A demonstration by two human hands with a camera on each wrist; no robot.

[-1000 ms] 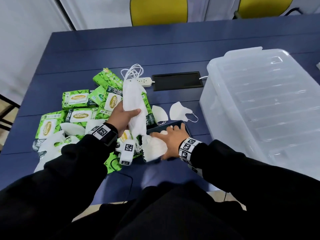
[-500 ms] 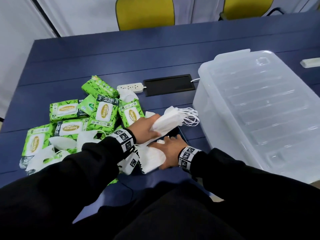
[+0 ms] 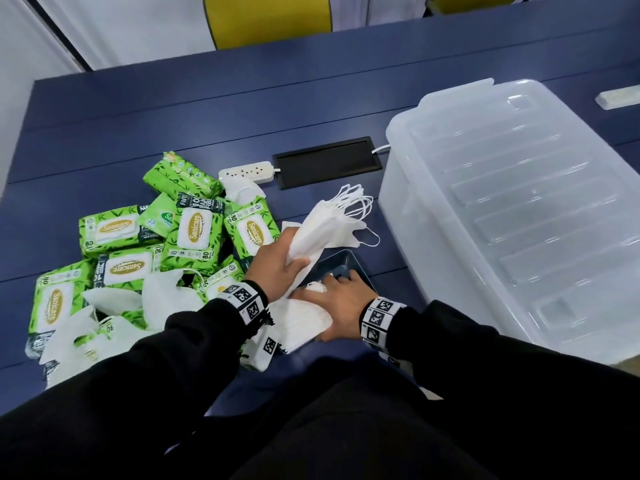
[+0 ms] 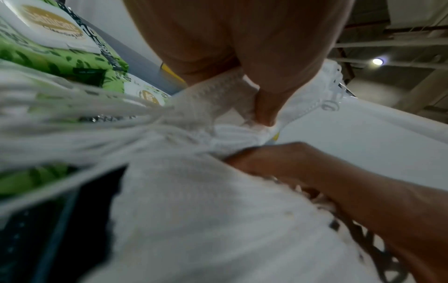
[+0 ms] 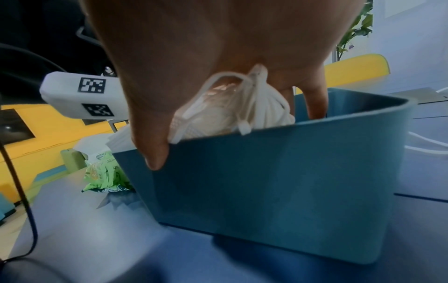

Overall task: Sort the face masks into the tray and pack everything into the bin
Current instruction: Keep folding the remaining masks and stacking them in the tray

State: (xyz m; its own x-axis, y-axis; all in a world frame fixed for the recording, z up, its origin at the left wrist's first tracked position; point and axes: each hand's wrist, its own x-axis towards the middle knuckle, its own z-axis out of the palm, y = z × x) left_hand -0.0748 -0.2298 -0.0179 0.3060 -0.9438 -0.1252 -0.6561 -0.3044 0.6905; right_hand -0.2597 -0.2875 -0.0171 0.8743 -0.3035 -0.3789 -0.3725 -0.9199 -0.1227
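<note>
My left hand (image 3: 278,266) grips a stack of white face masks (image 3: 327,225), tilted to the right above the small dark blue tray (image 3: 349,263), ear loops (image 3: 356,202) fanning out at the far end. My right hand (image 3: 337,303) lies flat with straight fingers, pressing more white masks (image 3: 299,323) into the tray. In the right wrist view the tray (image 5: 278,181) holds masks (image 5: 230,116) under my palm, with the thumb over its near wall. The large clear plastic bin (image 3: 502,209) stands to the right.
Several green wet-wipe packs (image 3: 192,233) and loose white masks (image 3: 114,299) lie piled on the left of the blue table (image 3: 173,112). A white power strip (image 3: 246,171) and a black cable hatch (image 3: 327,162) sit behind the tray. Yellow chairs stand beyond the table.
My left hand swung the mask stack from upright over the wipes down and to the right, above the tray. The right hand stayed pressing the masks in the tray.
</note>
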